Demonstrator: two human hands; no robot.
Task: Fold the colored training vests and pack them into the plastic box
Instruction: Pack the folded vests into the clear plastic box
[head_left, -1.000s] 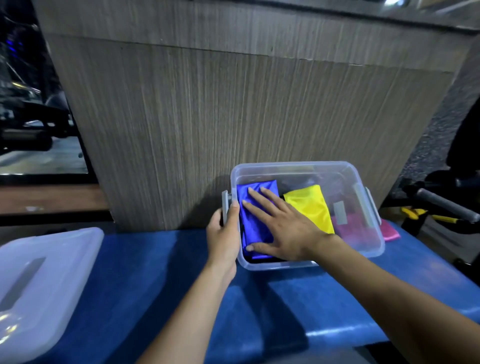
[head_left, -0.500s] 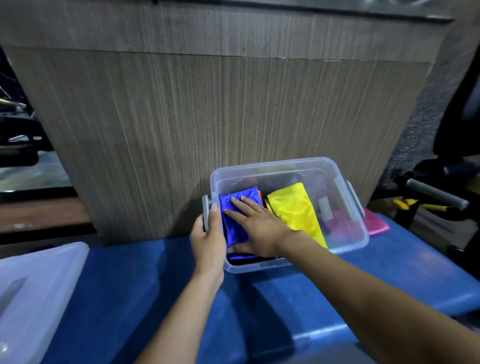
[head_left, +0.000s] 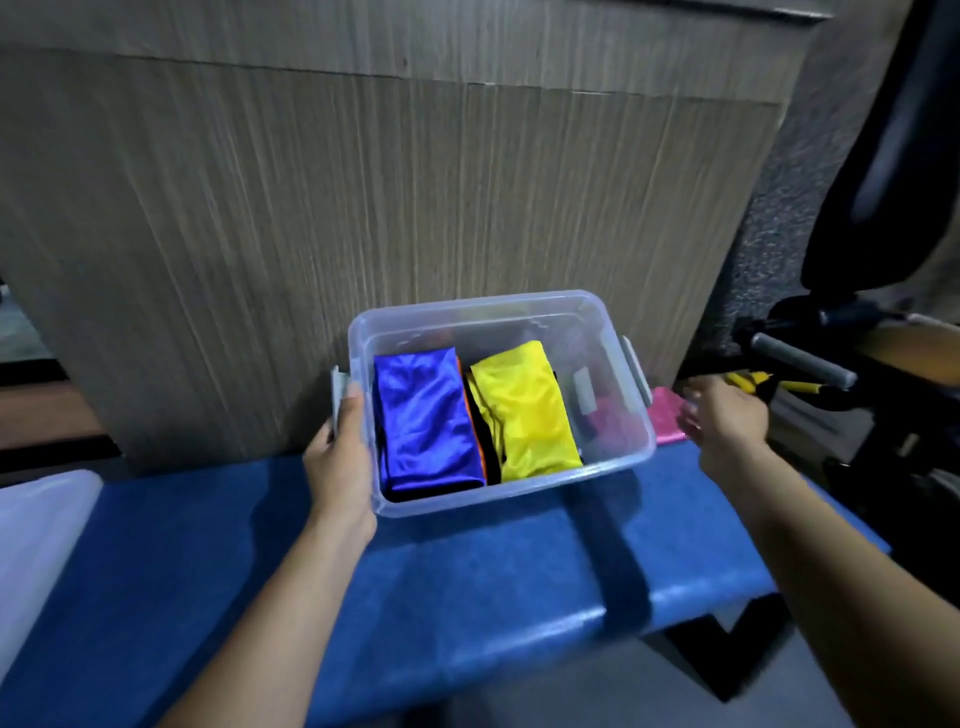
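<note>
Nearest, the blue bench (head_left: 467, 582) is carrying everything, and the clear plastic box (head_left: 511, 493) is sitting at its far edge, against the wood-grain panel (head_left: 395, 218). To the box's left, at the bench's near end, a translucent lid (head_left: 41, 535) is lying off the box.

The left hand (head_left: 340, 462) is resting against the box's left side, by the grey latch (head_left: 340, 387) there; whether the hidden fingers are curling round anything I cannot tell. The right hand (head_left: 727, 421) is no longer pressing down on the blue vest (head_left: 428, 421). It is now hanging outside the box, just past its right wall, fingers loosely spread and holding nothing, close to a pink vest (head_left: 665, 422) lying on the bench beside the box's right latch.

Inside the box, the blue vest is lying folded along the left wall, with an orange edge showing beneath its right side. The yellow vest (head_left: 524, 410) is lying folded just to its right, touching it. The right part of the box is showing pink through the wall, blurred.

So the blue vest seems settled and packed, and the reach is probably turning to the pink vest, the next piece to fold in. Beyond the box's right, dark gym equipment (head_left: 810, 358) is standing off the bench.
</note>
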